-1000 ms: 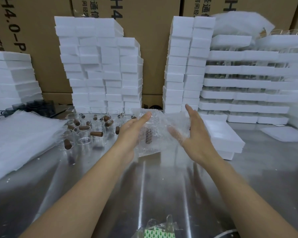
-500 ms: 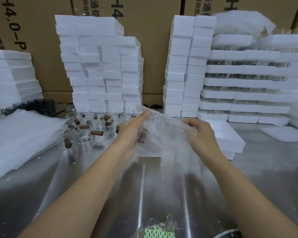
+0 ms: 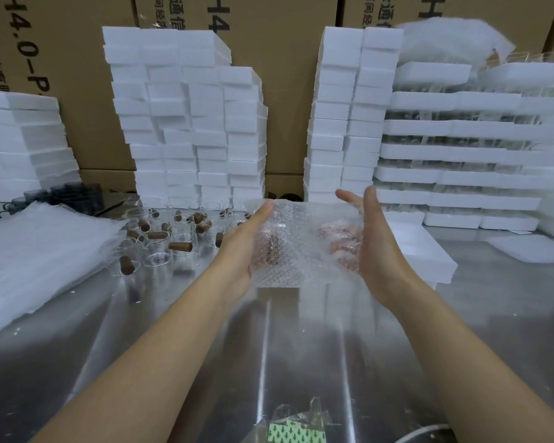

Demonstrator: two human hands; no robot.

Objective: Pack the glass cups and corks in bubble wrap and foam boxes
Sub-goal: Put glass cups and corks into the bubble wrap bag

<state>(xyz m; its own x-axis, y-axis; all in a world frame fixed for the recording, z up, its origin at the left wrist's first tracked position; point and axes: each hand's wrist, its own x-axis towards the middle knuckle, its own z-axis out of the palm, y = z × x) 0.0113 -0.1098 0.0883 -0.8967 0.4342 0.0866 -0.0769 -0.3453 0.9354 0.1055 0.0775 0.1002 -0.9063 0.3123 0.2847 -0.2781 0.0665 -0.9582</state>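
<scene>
Steel table (image 3: 301,362) shows open reflective surface from the hands toward the camera, with foam boxes (image 3: 189,123) stacked along its far edge and glass cups (image 3: 160,247) with corks clustered left of centre. Bubble wrap bundle (image 3: 301,251) is held above the table, left hand (image 3: 237,251) and right hand (image 3: 375,251) apart, straight fingers pressed to its opposite sides. One brown cork (image 3: 271,247) shows through the wrap beside the left palm.

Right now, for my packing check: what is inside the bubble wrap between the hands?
A brown cork shows through the bubble wrap near the left hand; part of the right hand shows pink behind it. Any cup inside is too blurred to tell.
</scene>
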